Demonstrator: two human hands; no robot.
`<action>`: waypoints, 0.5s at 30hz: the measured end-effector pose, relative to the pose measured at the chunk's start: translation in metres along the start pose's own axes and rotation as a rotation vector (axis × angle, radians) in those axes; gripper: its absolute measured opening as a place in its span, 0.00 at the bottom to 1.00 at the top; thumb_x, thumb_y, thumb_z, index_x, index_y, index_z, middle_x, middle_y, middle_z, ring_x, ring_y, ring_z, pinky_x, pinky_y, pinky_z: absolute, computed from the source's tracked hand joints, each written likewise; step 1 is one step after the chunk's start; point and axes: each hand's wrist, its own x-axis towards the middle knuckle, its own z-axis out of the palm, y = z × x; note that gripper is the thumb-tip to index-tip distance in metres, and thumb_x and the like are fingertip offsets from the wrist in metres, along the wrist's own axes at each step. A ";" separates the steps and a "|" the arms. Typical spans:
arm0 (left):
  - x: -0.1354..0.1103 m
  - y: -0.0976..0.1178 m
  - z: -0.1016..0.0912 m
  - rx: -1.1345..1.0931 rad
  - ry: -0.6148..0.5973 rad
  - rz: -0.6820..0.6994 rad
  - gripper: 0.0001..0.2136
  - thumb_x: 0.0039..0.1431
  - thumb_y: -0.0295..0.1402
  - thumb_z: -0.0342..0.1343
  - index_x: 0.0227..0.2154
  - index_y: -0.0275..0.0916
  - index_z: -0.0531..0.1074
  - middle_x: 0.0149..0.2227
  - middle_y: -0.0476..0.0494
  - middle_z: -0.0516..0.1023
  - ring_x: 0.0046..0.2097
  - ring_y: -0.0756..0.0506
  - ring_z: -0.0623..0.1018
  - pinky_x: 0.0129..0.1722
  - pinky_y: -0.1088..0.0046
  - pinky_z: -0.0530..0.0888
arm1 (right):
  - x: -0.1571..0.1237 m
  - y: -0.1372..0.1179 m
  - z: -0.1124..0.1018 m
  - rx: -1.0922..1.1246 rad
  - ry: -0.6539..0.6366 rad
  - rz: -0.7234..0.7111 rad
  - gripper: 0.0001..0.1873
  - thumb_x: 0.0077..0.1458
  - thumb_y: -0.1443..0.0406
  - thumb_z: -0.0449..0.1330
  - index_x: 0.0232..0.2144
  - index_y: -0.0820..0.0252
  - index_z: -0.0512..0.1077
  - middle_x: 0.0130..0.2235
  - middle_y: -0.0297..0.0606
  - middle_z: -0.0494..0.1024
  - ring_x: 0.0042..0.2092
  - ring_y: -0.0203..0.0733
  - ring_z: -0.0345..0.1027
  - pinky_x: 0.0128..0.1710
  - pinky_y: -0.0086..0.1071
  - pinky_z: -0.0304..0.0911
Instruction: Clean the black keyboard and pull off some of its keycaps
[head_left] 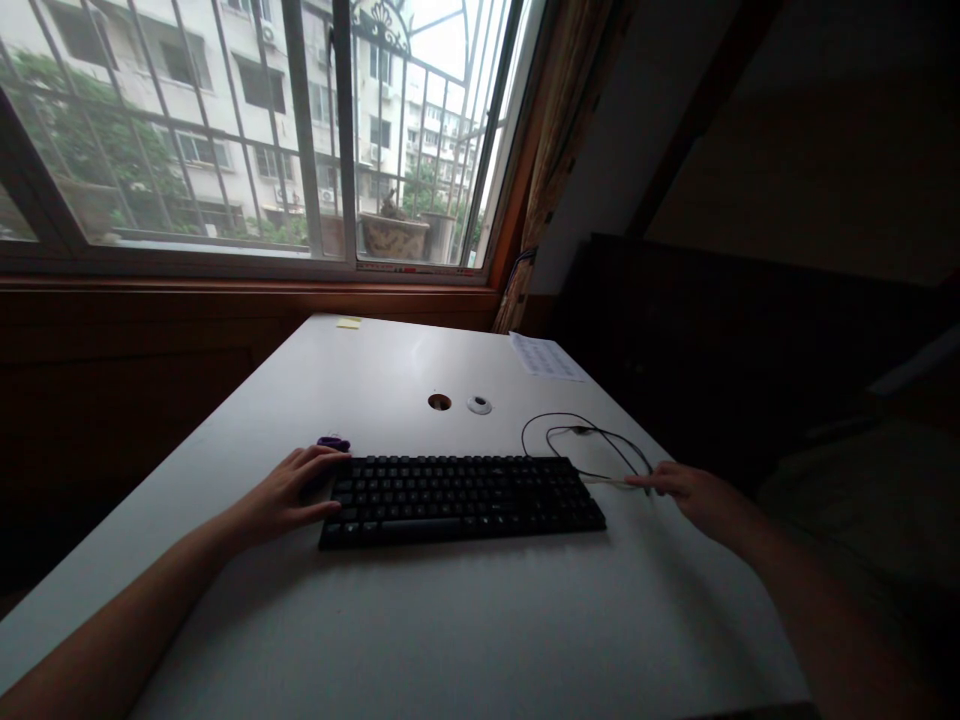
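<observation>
A black full-size keyboard (465, 497) lies on the white table. My left hand (289, 490) holds its left end, with the thumb by the near corner and the fingers at the far corner. Off the keyboard's right end, my right hand (686, 487) is closed on a thin pale stick (606, 481), whose tip reaches the keyboard's right edge. The kind of stick is too small to make out. A thin black cable (559, 415) lies in loops behind it, passing close to my right fingers. Just beyond my left fingertips sits a small purple object (334, 442).
On the white table (450, 620) are a round cable hole (439, 402) and a white ring-shaped cover (479, 404). A printed sheet (546, 357) lies at the far right edge, a yellow sticky note (349, 323) at the far left. Behind stands a barred window (337, 150) with a curtain (544, 190).
</observation>
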 end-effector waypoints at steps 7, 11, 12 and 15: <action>0.000 -0.002 0.001 0.001 -0.011 -0.004 0.29 0.67 0.47 0.63 0.68 0.56 0.63 0.63 0.38 0.69 0.62 0.32 0.71 0.61 0.43 0.72 | -0.010 0.007 0.000 0.093 0.082 0.003 0.26 0.54 0.62 0.54 0.51 0.51 0.85 0.37 0.44 0.79 0.41 0.50 0.74 0.44 0.41 0.68; 0.000 -0.001 0.001 -0.003 -0.016 0.004 0.29 0.68 0.47 0.62 0.68 0.56 0.62 0.64 0.38 0.68 0.62 0.32 0.70 0.62 0.44 0.71 | -0.006 -0.021 0.011 0.199 0.047 -0.075 0.26 0.57 0.60 0.55 0.52 0.52 0.84 0.37 0.42 0.79 0.41 0.49 0.74 0.47 0.41 0.68; 0.000 -0.001 0.000 -0.004 -0.019 0.003 0.28 0.68 0.46 0.62 0.68 0.56 0.62 0.64 0.38 0.68 0.62 0.32 0.70 0.62 0.44 0.71 | -0.003 -0.030 0.014 0.209 0.030 -0.090 0.26 0.57 0.61 0.54 0.52 0.52 0.84 0.37 0.41 0.79 0.41 0.48 0.74 0.47 0.40 0.68; 0.001 0.001 -0.001 -0.003 -0.019 0.004 0.29 0.68 0.46 0.62 0.68 0.56 0.62 0.63 0.38 0.69 0.62 0.32 0.71 0.61 0.45 0.72 | 0.006 -0.050 0.021 0.219 -0.009 -0.142 0.27 0.55 0.64 0.52 0.51 0.52 0.84 0.36 0.40 0.78 0.40 0.46 0.73 0.45 0.39 0.67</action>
